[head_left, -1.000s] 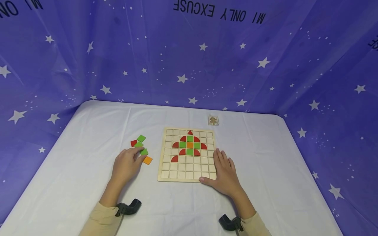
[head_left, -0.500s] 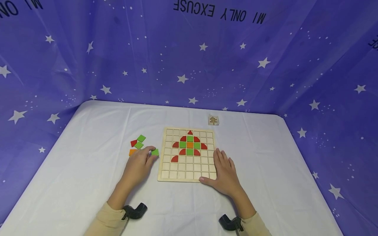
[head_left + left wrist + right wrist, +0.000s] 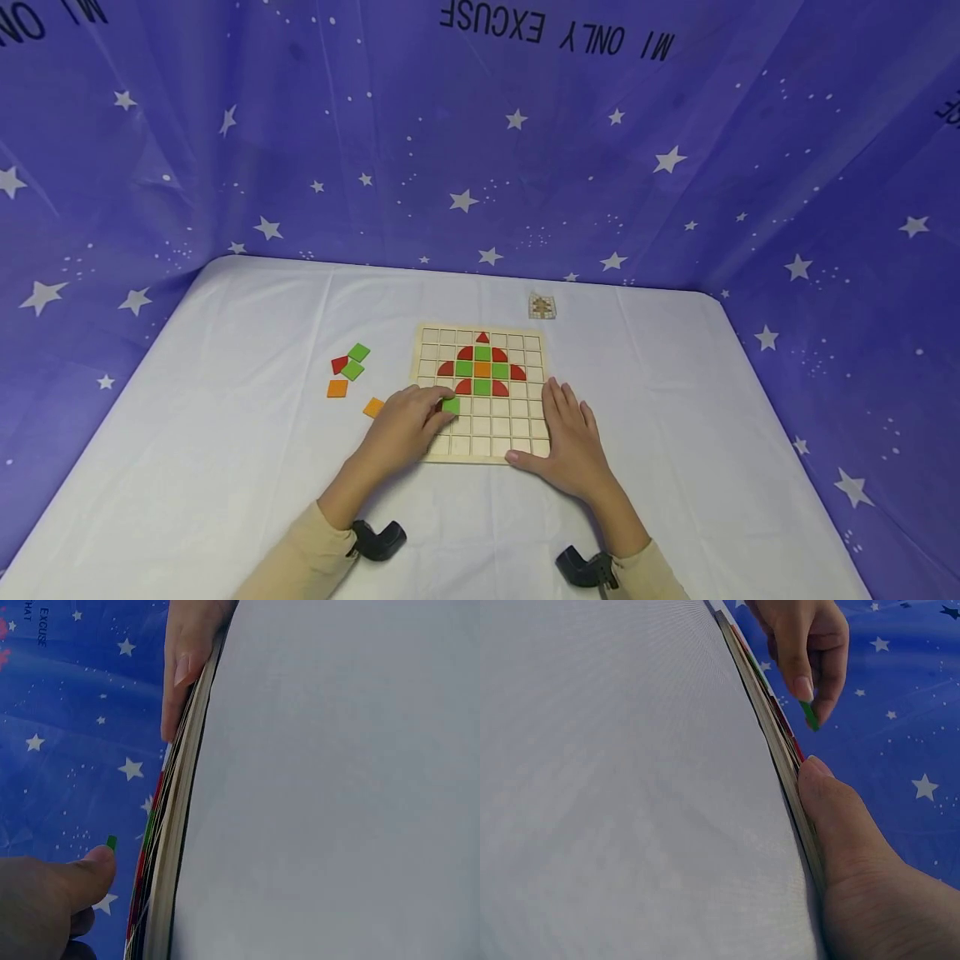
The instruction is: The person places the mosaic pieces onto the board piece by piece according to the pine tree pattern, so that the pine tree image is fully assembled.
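In the head view, my left hand pinches a green square tile between thumb and index finger, over the left part of the wooden grid board. Both wrist views show the tile held above the board's surface. On the board lie red quarter-round tiles, a red triangle, green squares and an orange square. My left hand mostly hides a red piece left of the held tile. My right hand rests with straight fingers along the board's right edge, thumb at its near edge.
Left of the board lie loose tiles on the white tablecloth: two green squares, a red piece and two orange squares, one partly behind my left hand. A small pattern card lies beyond the board's far right corner.
My left hand has taken a green square from the loose tiles and carried it right, over the board. The right hand has stayed in place.
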### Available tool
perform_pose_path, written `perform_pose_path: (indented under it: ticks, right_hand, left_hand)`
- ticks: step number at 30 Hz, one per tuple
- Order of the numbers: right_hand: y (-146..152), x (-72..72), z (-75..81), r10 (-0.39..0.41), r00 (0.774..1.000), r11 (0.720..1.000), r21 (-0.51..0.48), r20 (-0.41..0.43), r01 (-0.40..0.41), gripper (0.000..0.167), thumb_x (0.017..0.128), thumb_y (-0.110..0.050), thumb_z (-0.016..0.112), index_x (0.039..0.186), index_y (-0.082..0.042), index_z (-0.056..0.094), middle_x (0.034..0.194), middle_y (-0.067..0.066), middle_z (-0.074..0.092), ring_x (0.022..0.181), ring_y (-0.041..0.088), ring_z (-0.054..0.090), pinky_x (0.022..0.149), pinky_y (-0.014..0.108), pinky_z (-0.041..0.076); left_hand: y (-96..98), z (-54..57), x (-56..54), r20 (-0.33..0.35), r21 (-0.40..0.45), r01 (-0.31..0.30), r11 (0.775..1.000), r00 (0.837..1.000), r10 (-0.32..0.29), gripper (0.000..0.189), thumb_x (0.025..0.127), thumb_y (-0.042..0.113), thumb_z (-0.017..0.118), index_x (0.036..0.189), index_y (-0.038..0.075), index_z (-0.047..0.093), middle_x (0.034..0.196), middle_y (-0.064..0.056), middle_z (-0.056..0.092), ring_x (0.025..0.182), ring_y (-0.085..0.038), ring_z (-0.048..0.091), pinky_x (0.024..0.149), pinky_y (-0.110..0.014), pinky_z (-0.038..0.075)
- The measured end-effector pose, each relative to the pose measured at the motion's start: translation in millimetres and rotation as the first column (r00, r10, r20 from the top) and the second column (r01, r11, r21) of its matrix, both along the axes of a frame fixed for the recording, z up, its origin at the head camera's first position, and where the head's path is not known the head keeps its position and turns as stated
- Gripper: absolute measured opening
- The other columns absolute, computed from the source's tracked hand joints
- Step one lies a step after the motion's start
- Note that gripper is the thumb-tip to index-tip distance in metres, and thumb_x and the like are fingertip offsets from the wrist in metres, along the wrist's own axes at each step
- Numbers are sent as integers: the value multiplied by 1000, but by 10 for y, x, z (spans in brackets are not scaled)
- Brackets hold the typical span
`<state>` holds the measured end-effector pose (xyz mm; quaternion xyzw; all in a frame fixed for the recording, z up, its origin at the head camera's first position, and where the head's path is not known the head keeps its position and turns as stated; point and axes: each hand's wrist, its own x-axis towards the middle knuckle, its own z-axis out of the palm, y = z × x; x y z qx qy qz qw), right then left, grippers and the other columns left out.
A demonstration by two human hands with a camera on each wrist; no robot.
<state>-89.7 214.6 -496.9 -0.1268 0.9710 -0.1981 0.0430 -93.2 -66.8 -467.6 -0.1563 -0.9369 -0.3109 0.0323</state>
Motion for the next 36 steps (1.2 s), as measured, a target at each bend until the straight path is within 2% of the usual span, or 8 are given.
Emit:
perform_pose_path:
  ticks: [2, 4, 11, 19, 23, 36]
  right_hand:
    - [-3, 1, 8, -2, 1000, 1000, -2, 5, 2, 129, 70, -83, 63, 160, -9, 9, 168, 8, 6, 156, 30, 5, 121, 57, 6]
    - [-3, 3, 5, -1, 1000, 1000, -2, 3, 1, 128, 70, -83, 63, 160, -9, 10, 168, 8, 6, 156, 31, 5, 121, 57, 7]
    - [-6, 3, 5, -2, 1000, 1000, -14, -1, 2, 128, 70, -82, 63, 160, -9, 10, 168, 7, 6, 156, 30, 5, 121, 57, 6]
    - [-3, 5, -7, 3, 1000, 1000, -14, -11, -3, 129, 70, -82, 63, 160, -8, 10, 168, 8, 7, 156, 30, 5, 121, 58, 7]
    - [1, 6, -9, 2, 1000, 1000, -17, -8, -2, 129, 69, -82, 64, 160, -8, 10, 168, 8, 7, 156, 31, 5, 120, 58, 7]
    - [8, -7, -42, 1, 1000, 1000, -10, -9, -2, 129, 70, -83, 63, 160, -10, 8, 168, 7, 7, 156, 30, 5, 121, 57, 6]
  left_hand:
    - [45, -5, -10, 1, -9, 12, 1000, 1000, -12, 28, 91, 27, 72, 115, 13, 70, 100, 3, 72, 84, -13, 58, 80, -36, 47]
    - [81, -10, -20, 8, -19, 17, 1000, 1000, -17, 28, 91, 28, 72, 115, 13, 71, 104, 1, 73, 86, -14, 60, 82, -37, 48]
    - [128, -44, -43, -3, -47, 33, 998, 999, -33, 25, 90, 28, 73, 110, 14, 74, 103, 3, 75, 77, -11, 52, 75, -33, 46]
    - [121, -81, -57, -67, -96, 24, 995, 997, -30, 26, 88, 30, 76, 109, 15, 77, 79, 6, 69, 70, -9, 47, 71, -31, 44]
    - [124, -88, -66, -84, -93, 19, 995, 996, -27, 27, 87, 30, 76, 110, 16, 78, 72, 8, 64, 68, -8, 45, 70, -30, 43]
    - [131, -110, -107, -80, -73, 0, 997, 997, -6, 26, 87, 32, 76, 109, 19, 79, 71, 6, 65, 64, -8, 42, 64, -27, 38]
